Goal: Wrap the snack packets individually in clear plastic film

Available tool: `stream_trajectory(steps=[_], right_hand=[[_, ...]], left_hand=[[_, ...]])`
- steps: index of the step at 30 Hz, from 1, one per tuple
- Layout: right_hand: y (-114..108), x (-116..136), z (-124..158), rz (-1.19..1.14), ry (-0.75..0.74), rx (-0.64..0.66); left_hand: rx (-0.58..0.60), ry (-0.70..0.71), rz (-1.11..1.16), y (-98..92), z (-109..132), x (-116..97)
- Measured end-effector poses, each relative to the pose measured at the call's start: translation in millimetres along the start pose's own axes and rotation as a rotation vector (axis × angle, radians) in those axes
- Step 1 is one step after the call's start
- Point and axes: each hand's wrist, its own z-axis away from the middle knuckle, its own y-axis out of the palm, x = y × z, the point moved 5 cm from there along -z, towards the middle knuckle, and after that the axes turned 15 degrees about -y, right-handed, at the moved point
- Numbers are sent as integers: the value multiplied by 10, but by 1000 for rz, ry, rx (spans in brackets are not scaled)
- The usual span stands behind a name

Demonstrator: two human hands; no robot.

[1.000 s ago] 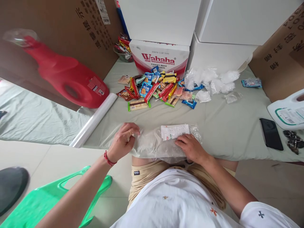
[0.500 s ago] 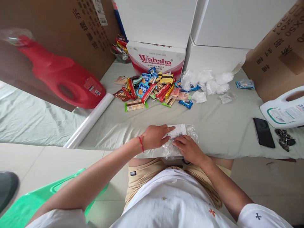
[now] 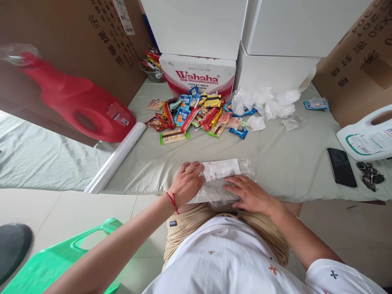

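Observation:
A white snack packet (image 3: 221, 169) lies wrapped in clear plastic film (image 3: 216, 192) at the near edge of the grey-green sheet (image 3: 284, 159). My left hand (image 3: 186, 182), with a red string at the wrist, presses on the film at the packet's left end, fingers curled against it. My right hand (image 3: 249, 194) lies flat on the film just below and right of the packet, fingers stretched out.
A roll of clear film (image 3: 118, 156) lies to the left by a red jug (image 3: 78, 108). A heap of snack packets (image 3: 196, 116) and wrapped bundles (image 3: 265, 102) sit before a Wahaha box (image 3: 197, 73). A phone (image 3: 341, 166), keys (image 3: 370, 176) and a white jug (image 3: 367, 136) are at right. A green stool (image 3: 58, 261) stands lower left.
My left hand folded the film from the left over the packet, then drew back to the packet's left end. The loose film is now bunched smaller. My right hand stayed put.

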Motion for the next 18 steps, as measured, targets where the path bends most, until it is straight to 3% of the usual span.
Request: stream_trajectory(steps=[2,5,11,18], right_hand=[[29,5,9,39,1,-15],[41,14,8,27,-34,-73],[-143,-101,-49,-154,-2,-187],[-465,-514,-445,-326,317,-149]], left_hand=[[-21,139,13,53,-9,-69],[45,273,58,140,-8,-73],[155,278,136,105,18,33],[299,238,193,-14,19,24]])
